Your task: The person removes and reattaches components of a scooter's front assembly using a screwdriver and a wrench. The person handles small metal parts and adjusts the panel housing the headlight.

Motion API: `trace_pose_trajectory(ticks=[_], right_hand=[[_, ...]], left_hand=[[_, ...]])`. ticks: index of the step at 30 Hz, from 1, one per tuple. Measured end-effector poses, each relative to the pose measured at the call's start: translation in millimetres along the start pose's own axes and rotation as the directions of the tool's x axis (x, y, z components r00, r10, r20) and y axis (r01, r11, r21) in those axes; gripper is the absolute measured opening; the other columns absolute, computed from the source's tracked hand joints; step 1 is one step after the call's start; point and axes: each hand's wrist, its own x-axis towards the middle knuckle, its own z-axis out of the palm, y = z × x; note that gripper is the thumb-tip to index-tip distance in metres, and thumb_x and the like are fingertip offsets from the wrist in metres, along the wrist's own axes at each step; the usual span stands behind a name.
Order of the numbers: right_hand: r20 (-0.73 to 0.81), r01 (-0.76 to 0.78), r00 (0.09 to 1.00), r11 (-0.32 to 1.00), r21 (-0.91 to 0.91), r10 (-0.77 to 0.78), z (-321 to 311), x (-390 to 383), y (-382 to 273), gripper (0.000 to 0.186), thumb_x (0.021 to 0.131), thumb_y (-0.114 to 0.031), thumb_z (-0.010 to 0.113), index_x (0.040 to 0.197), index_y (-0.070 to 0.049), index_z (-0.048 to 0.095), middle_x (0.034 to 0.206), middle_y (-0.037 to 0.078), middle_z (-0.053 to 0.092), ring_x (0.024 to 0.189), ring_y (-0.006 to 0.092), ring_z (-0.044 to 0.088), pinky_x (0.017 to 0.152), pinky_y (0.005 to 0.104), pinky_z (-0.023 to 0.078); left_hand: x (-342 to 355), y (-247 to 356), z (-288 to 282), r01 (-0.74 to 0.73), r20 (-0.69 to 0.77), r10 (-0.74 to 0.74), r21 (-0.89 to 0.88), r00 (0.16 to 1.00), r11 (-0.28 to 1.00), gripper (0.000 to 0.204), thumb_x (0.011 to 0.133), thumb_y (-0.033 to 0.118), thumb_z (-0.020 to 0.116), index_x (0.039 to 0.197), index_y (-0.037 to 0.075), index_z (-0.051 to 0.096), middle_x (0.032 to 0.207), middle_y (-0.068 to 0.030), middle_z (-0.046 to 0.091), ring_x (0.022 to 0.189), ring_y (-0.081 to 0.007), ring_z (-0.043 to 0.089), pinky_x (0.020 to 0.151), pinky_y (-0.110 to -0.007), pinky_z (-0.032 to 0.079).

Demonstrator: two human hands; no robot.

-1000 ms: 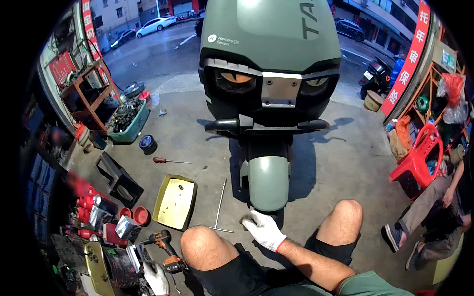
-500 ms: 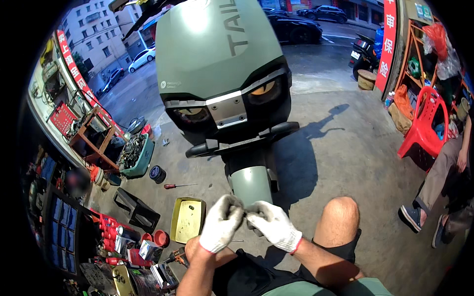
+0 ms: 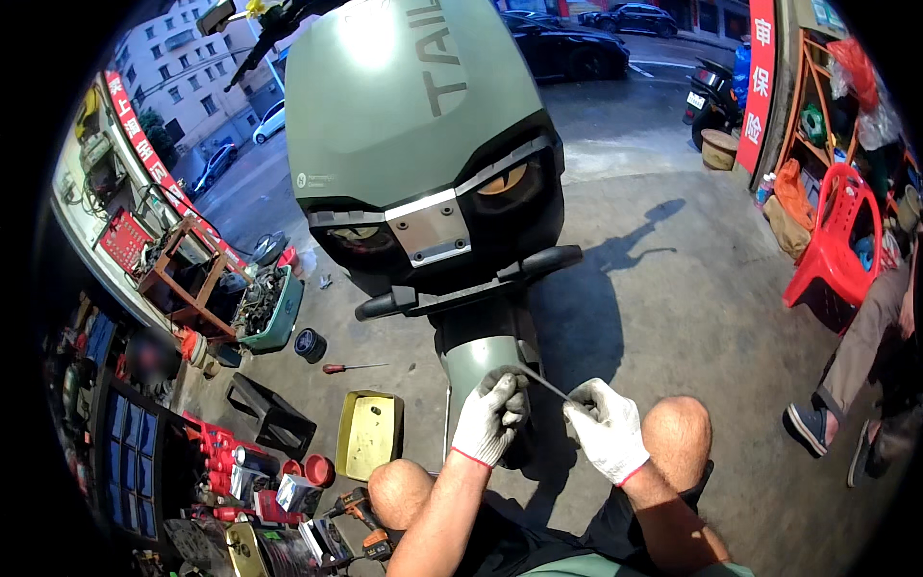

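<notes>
Both my hands wear white gloves with dark, dirty fingertips. A thin, straight grey strip (image 3: 546, 381) stretches between them, sloping down to the right; its exact kind is unclear. My left hand (image 3: 492, 415) is closed at the strip's upper end, fingers curled. The lower end is pinched by my right hand (image 3: 608, 429). Just beyond my left hand is the green rear fender (image 3: 478, 358) of a scooter, under its large green tail case (image 3: 413, 115). A slim metal rod (image 3: 446, 418) stands beside my left hand; what supports it is hidden.
Left of my knees are a yellow tray (image 3: 354, 452) with small parts, a black step stool (image 3: 267, 415), a screwdriver (image 3: 351, 367) and a cordless drill (image 3: 365, 524). A red chair (image 3: 838, 240) and a seated person's legs (image 3: 856, 356) are at the right.
My hands, earlier close together by the fender, have moved apart and right, and the strip now shows between them. The upright rod has come into view beside my left hand.
</notes>
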Motion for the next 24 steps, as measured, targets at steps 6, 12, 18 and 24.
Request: trace_pose_trajectory(ticks=[6,12,18,24], right_hand=[[0.007,0.134,0.991,0.976,-0.172,-0.135,2,2,-2,0.009,0.082,-0.012,0.066,0.086,-0.005,0.063,0.077,0.014,0.064,0.072,0.0307,0.065,0.063,0.0369,0.051],[0.019,0.237,0.970,0.932,-0.275,-0.241,11,6,4,0.007,0.082,-0.012,0.065,0.084,-0.006,0.062,0.076,0.013,0.063,0.072,0.0309,0.064,0.063,0.0379,0.050],[0.028,0.189,0.982,0.939,-0.288,-0.189,17,7,5,0.009,0.081,-0.013,0.067,0.083,-0.005,0.062,0.075,0.013,0.063,0.069,0.0303,0.064,0.061,0.0378,0.049],[-0.001,0.159,0.986,0.950,-0.268,-0.166,21,6,10,0.012,0.079,-0.014,0.070,0.083,-0.004,0.064,0.073,0.013,0.063,0.064,0.0286,0.063,0.057,0.0366,0.048]], left_hand=[[10,0,-20,-0.088,-0.006,0.088,0.002,0.996,0.996,0.031,0.097,0.024,0.058,0.115,0.000,0.054,0.081,-0.0020,0.053,0.058,-0.0066,0.039,0.049,-0.020,0.032],[15,-2,-24,-0.121,-0.030,0.121,0.015,0.992,0.993,0.034,0.095,0.029,0.059,0.114,0.002,0.053,0.087,-0.0027,0.055,0.057,-0.0068,0.037,0.048,-0.020,0.029],[14,-2,-22,-0.120,-0.031,0.119,-0.026,0.992,0.992,0.035,0.095,0.028,0.060,0.114,-0.001,0.053,0.086,-0.0039,0.055,0.057,-0.0072,0.038,0.048,-0.020,0.030],[15,-4,-21,-0.126,-0.048,0.125,-0.030,0.991,0.992,0.033,0.096,0.026,0.058,0.113,-0.002,0.055,0.083,-0.0040,0.055,0.057,-0.0074,0.041,0.046,-0.020,0.031]])
